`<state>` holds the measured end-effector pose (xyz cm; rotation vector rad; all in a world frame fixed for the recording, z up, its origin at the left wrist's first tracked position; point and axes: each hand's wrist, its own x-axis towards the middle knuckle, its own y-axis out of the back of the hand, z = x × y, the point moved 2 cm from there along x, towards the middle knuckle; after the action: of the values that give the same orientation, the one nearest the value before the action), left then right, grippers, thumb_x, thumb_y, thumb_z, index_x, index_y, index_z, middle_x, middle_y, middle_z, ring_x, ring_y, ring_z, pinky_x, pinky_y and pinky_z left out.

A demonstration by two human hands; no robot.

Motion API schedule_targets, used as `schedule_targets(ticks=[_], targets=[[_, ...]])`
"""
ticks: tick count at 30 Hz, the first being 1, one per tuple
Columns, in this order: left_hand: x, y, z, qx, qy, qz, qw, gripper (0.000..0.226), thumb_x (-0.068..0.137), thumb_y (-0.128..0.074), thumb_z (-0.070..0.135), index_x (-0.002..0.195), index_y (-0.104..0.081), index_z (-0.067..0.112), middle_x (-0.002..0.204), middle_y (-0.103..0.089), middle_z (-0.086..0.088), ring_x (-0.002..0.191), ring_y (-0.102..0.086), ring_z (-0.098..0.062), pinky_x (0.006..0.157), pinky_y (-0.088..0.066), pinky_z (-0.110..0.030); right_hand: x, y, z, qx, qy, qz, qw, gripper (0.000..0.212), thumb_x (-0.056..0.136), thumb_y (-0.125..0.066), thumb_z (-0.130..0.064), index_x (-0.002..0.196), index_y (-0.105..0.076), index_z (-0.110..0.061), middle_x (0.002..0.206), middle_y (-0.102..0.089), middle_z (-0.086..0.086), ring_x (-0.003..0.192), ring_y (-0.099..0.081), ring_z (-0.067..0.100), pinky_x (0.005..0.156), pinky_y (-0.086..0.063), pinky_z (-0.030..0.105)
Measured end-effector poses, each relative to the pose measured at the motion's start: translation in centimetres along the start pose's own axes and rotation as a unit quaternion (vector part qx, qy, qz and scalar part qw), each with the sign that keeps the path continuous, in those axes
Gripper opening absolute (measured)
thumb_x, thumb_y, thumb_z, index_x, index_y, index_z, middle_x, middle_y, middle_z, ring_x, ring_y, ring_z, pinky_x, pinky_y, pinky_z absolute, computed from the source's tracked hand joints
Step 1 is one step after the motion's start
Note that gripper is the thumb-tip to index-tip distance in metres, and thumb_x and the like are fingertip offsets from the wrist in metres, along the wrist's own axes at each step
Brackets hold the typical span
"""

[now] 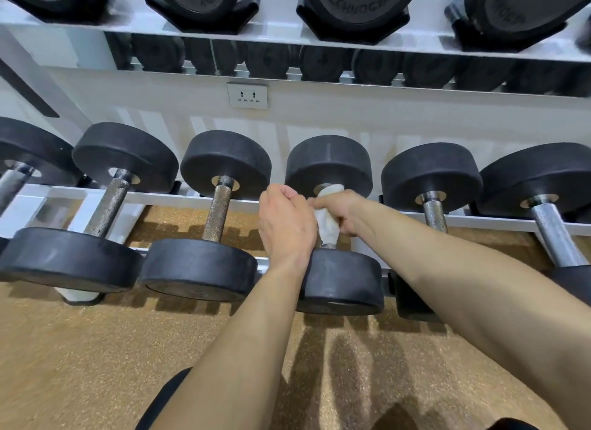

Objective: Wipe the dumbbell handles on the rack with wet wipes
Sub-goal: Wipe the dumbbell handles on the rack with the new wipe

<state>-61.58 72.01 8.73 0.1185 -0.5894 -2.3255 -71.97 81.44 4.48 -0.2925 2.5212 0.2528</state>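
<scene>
Two hands meet over one dumbbell (342, 279) on the lower rack (179, 200), fourth from the left in the visible row. The right hand (340, 210) is curled round a white wipe (328, 228) wrapped about the handle (327, 246), which shows bare metal only just above the near head. The left hand (286, 225) sits just beside it on the left, fingers curled toward the wipe's far end; whether it pinches the wipe cannot be told. The handle's long axis runs away from the person, near head to far head, so a wiping stroke would likely travel along that line. A neighbour (431, 177) lies parallel just to the right, closer to the right hand than to the left.
</scene>
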Motion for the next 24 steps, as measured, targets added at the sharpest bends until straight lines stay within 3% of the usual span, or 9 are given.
schedule_targets(ticks=[3, 5, 9, 12, 15, 18, 20, 22, 24], targets=[[0.1, -0.1, -0.1, 0.004, -0.003, 0.0, 1.0, 0.012, 0.099, -0.046, 0.018, 0.09, -0.053, 0.022, 0.101, -0.056, 0.002, 0.095, -0.05, -0.02, 0.087, -0.042, -0.034, 1.0, -0.7, 0.2, 0.058, -0.021, -0.038, 0.997, 0.041, 0.084, -0.084, -0.031, 0.114, -0.068, -0.006, 0.11, -0.074, 0.012, 0.101, -0.071, 0.024, 0.098, -0.056, 0.041], [0.1, -0.1, -0.1, 0.006, -0.008, -0.001, 1.0, 0.014, 0.099, -0.046, 0.017, 0.088, -0.052, 0.023, 0.101, -0.056, 0.002, 0.095, -0.05, -0.02, 0.086, -0.04, -0.033, 1.2, -0.2, 1.3, 0.054, -0.044, -0.098, 0.993, 0.048, 0.079, -0.088, -0.035, 0.114, -0.069, -0.007, 0.122, -0.072, 0.014, 0.112, -0.069, 0.024, 0.104, -0.053, 0.043], [0.2, 0.0, -0.1, 0.022, -0.022, -0.005, 0.999, 0.014, 0.099, -0.044, 0.016, 0.09, -0.054, 0.02, 0.101, -0.058, 0.0, 0.096, -0.052, -0.022, 0.085, -0.041, -0.033, -1.0, 0.8, 3.4, 0.013, -0.077, -0.204, 0.976, 0.02, 0.093, -0.075, -0.023, 0.107, -0.067, -0.012, 0.126, -0.071, 0.014, 0.109, -0.068, 0.023, 0.096, -0.056, 0.037], [-0.3, -0.2, 0.4, 0.073, -0.067, -0.039, 0.994, 0.017, 0.102, -0.04, 0.02, 0.095, -0.056, 0.018, 0.101, -0.061, -0.003, 0.095, -0.055, -0.025, 0.084, -0.044, -0.037, -3.2, 1.3, 3.5, -0.107, -0.032, -0.152, 0.982, 0.032, 0.087, -0.08, -0.032, 0.112, -0.07, -0.013, 0.121, -0.074, 0.01, 0.102, -0.072, 0.021, 0.088, -0.059, 0.035], [-1.0, -0.6, 1.6, 0.157, -0.142, -0.086, 0.974, 0.018, 0.104, -0.041, 0.025, 0.102, -0.058, 0.02, 0.098, -0.064, -0.003, 0.088, -0.054, -0.024, 0.074, -0.04, -0.035, -4.9, 2.8, 3.1, -0.206, 0.044, -0.05, 0.976, 0.023, 0.094, -0.068, -0.036, 0.101, -0.066, -0.015, 0.102, -0.071, 0.006, 0.092, -0.067, 0.021, 0.089, -0.055, 0.035], [-1.2, -1.0, 2.7, 0.249, -0.219, -0.103, 0.938, 0.017, 0.104, -0.041, 0.028, 0.105, -0.055, 0.018, 0.1, -0.068, -0.01, 0.089, -0.061, -0.033, 0.07, -0.039, -0.037, -7.0, 5.8, 2.4, -0.121, 0.057, 0.028, 0.991, 0.015, 0.105, -0.054, -0.025, 0.109, -0.06, -0.012, 0.095, -0.064, 0.008, 0.076, -0.062, 0.022, 0.063, -0.052, 0.031], [-1.7, -2.2, 3.9, 0.288, -0.245, -0.153, 0.913, 0.02, 0.104, -0.042, 0.032, 0.108, -0.054, 0.017, 0.105, -0.069, -0.011, 0.096, -0.063, -0.036, 0.074, -0.04, -0.039, -8.7, 8.3, 1.8, -0.031, 0.07, 0.042, 0.996, 0.01, 0.103, -0.053, -0.014, 0.099, -0.062, -0.013, 0.098, -0.069, 0.01, 0.083, -0.068, 0.025, 0.063, -0.058, 0.034], [-3.1, -4.2, 5.8, 0.183, -0.184, -0.27, 0.927, 0.037, 0.103, -0.045, 0.044, 0.126, -0.054, 0.017, 0.114, -0.066, -0.003, 0.107, -0.06, -0.029, 0.084, -0.041, -0.037, -10.5, 10.7, 1.1, 0.014, 0.088, 0.034, 0.995, 0.012, 0.096, -0.057, -0.004, 0.096, -0.067, -0.011, 0.095, -0.072, 0.011, 0.085, -0.07, 0.025, 0.071, -0.061, 0.038], [-5.0, -6.1, 8.0, -0.004, -0.071, -0.376, 0.924, 0.05, 0.095, -0.054, 0.056, 0.125, -0.059, 0.016, 0.112, -0.066, 0.005, 0.108, -0.063, -0.024, 0.089, -0.046, -0.037, -11.8, 13.1, 1.0, 0.026, 0.107, 0.033, 0.993, 0.021, 0.085, -0.061, -0.003, 0.104, -0.071, -0.005, 0.089, -0.072, 0.014, 0.083, -0.07, 0.026, 0.071, -0.059, 0.039]])
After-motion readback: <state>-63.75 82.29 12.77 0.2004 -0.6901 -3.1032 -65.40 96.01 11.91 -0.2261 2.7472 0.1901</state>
